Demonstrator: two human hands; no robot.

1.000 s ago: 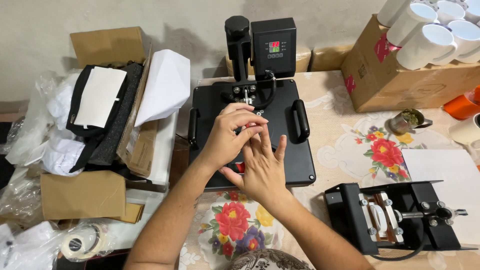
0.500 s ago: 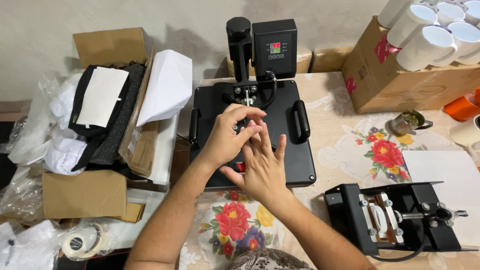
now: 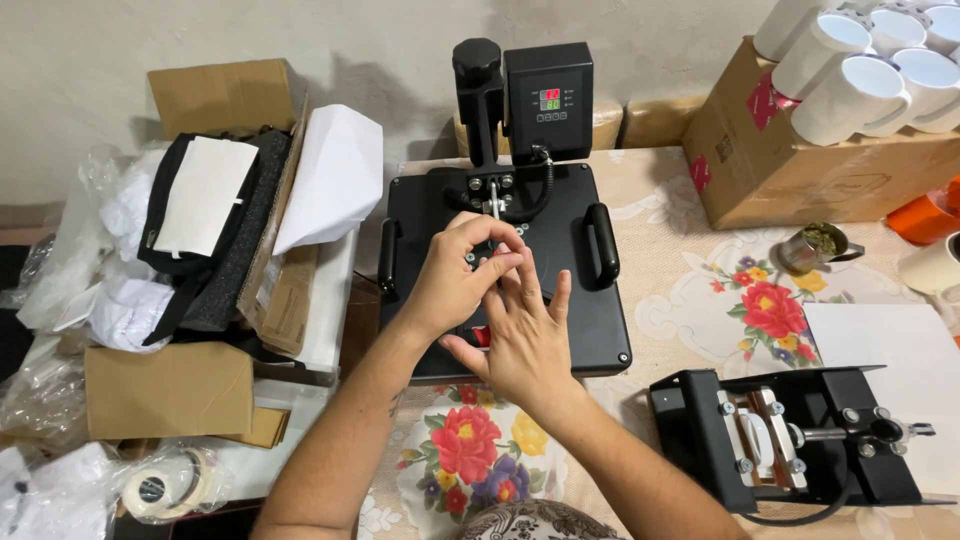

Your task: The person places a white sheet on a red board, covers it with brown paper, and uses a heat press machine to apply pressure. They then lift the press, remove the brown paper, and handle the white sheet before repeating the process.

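Observation:
Both my hands hover over the flat top of a black heat press (image 3: 590,320). My right hand (image 3: 525,345) is held flat, its fingers spread and pointing away from me. My left hand (image 3: 455,285) lies just above and to the left of it, its fingertips pinched together against the tips of my right hand's first fingers. Whether anything small sits in that pinch cannot be seen. A small red thing (image 3: 482,337) shows under my hands on the press. The press's control box (image 3: 548,95) with a lit display stands at the back.
A smaller black mug press (image 3: 800,440) sits front right beside white paper (image 3: 880,350). A cardboard box (image 3: 800,170) carries white mugs (image 3: 850,90). A metal cup (image 3: 805,248) stands near it. To the left are boxes, black fabric (image 3: 215,270), plastic bags and a tape roll (image 3: 160,485).
My hands stay over the press. My left hand's fingers have closed slightly tighter against my right hand's fingertips.

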